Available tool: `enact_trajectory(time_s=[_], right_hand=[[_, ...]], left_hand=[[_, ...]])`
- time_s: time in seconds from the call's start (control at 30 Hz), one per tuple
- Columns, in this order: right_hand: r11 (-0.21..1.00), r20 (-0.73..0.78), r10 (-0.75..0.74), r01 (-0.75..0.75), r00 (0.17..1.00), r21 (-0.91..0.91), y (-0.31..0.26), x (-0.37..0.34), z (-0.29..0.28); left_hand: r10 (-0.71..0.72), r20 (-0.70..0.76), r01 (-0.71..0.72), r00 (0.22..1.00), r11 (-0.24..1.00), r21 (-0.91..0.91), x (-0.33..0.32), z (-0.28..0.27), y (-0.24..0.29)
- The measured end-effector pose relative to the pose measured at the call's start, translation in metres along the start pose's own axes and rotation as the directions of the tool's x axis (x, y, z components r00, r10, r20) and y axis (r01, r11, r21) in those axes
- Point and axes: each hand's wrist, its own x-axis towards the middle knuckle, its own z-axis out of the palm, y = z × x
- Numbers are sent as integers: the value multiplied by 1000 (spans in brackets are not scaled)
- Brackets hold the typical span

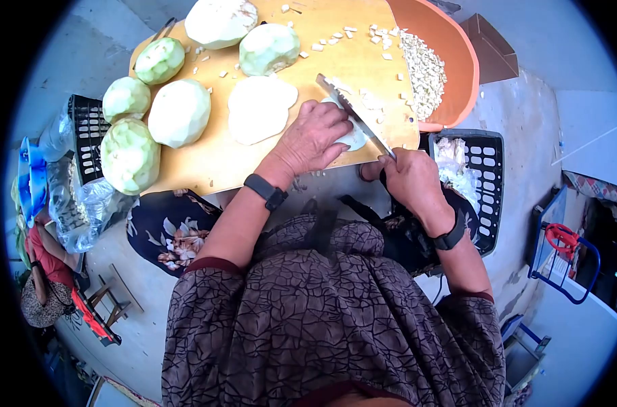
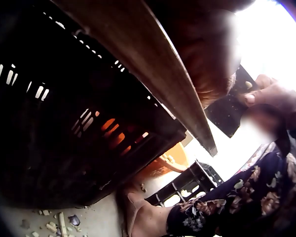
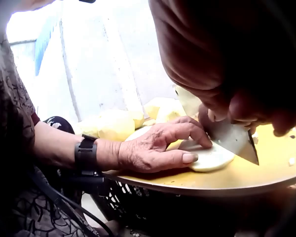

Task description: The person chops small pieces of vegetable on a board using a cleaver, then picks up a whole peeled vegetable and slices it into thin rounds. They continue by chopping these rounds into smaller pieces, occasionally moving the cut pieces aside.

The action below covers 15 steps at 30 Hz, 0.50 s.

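A left hand (image 1: 314,136) with bent fingers held a flat, pale green-white vegetable slice (image 1: 354,140) near the edge of a broad yellow board (image 1: 206,169); the right hand (image 1: 414,178) gripped a long steel knife (image 1: 355,114) over it. Cutting seemed under way; the next stroke would need the slice steady.

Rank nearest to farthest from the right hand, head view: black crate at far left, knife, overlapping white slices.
From the right hand:
1. Knife: gripped in it.
2. Overlapping white slices: left of it, on the cutting board.
3. Black crate: far left, past the board's edge.
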Motion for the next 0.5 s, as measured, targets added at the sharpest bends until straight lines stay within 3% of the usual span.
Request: enact_trajectory(time_s=[0.5], right_hand=[[1000,55,-7,8,998,-16,-10,12,9]], left_hand=[[-45,-29,45,999,999,-11,5,-2,4]])
